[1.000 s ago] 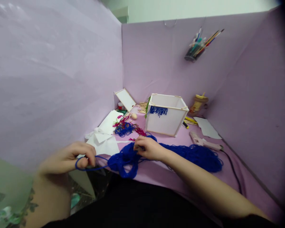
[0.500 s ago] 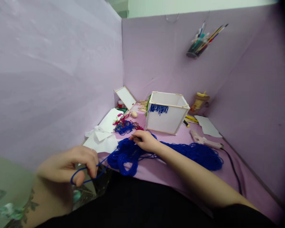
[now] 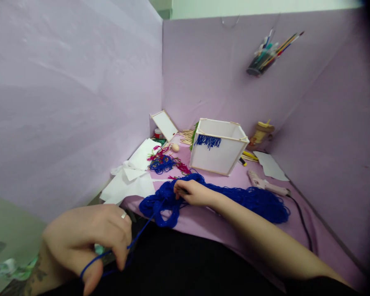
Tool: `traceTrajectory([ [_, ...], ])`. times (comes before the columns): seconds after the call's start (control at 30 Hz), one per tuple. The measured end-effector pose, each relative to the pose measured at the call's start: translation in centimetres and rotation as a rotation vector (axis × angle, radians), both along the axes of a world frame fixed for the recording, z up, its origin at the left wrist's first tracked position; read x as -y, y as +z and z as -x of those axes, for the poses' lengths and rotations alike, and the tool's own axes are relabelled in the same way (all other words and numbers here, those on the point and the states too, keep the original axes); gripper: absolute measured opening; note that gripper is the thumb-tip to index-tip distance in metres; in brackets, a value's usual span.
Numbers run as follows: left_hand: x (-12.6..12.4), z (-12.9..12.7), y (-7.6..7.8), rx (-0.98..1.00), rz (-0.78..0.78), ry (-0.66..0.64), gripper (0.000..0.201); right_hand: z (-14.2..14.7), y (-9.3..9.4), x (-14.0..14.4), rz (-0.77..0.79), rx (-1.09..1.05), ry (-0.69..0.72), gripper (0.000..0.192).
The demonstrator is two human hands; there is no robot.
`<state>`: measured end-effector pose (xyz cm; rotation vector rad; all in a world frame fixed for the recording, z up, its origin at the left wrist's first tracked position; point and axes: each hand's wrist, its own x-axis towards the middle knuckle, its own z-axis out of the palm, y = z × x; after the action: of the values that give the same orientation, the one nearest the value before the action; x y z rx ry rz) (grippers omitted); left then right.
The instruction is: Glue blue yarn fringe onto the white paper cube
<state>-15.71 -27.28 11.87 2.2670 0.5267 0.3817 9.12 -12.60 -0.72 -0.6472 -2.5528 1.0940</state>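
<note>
A long skein of blue yarn (image 3: 259, 203) stretches across the front of the table, bunched and looped at its left end. From that bunch a blue strand (image 3: 142, 233) runs taut down to my left hand (image 3: 89, 240), at the lower left. The strand loops around the thumb and passes under the curled fingers. My right hand (image 3: 193, 192) rests on the bunched end, fingers bent and closed on the yarn there; the fingertips are partly hidden. Just behind stands a white open-topped box (image 3: 217, 154) with stick edges and blue yarn knotted along its rim.
Blue, pink and green yarn scraps (image 3: 162, 163) lie left of the box, near white paper sheets (image 3: 131, 185). A glue gun (image 3: 265, 183) with a black cord lies at the right. A cup of brushes (image 3: 262, 59) hangs on the back wall.
My left hand has moved down and toward me, drawing the strand longer. My right hand has shifted slightly right and down on the skein. The view has tilted slightly.
</note>
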Motion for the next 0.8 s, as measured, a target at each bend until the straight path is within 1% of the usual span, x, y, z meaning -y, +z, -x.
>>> traceTrajectory([
  [0.1, -0.2, 0.0, -0.1, -0.001, 0.027, -0.012, 0.032, 0.3, -0.5, 0.0, 0.020, -0.017, -0.060, 0.020],
  [0.2, -0.2, 0.0, -0.3, 0.039, 0.005, -0.030, 0.029, 1.2, -0.7, -0.3, 0.005, -0.027, -0.129, 0.019],
  [0.27, -0.1, 0.0, -0.6, 0.072, -0.002, -0.030, 0.027, 1.9, -0.7, -0.7, -0.092, -0.079, -0.190, 0.016],
  [0.33, 0.2, 0.0, -1.0, 0.073, 0.004, -0.031, 0.033, 2.6, -0.5, -1.2, -0.224, -0.150, -0.214, 0.011],
  [0.4, 0.3, 0.0, -1.2, 0.038, 0.009, -0.061, 0.043, 3.3, -0.2, -1.5, -0.300, -0.168, -0.182, 0.009],
  [0.5, 0.4, 0.0, -1.3, -0.008, 0.017, -0.108, 0.049, 3.6, -0.3, -1.6, -0.309, -0.130, -0.132, 0.015],
  [0.63, 0.3, -0.1, -1.2, -0.054, 0.058, -0.136, 0.043, 3.3, -1.1, -1.3, -0.328, -0.141, -0.102, 0.015],
  [0.73, 0.2, -0.1, -1.2, -0.027, 0.053, -0.132, 0.037, 3.0, -1.7, -1.2, -0.320, -0.147, -0.072, 0.010],
  [0.8, 0.1, -0.1, -1.2, -0.019, 0.043, -0.146, 0.035, 3.0, -1.9, -1.2, -0.309, -0.154, -0.055, 0.010],
])
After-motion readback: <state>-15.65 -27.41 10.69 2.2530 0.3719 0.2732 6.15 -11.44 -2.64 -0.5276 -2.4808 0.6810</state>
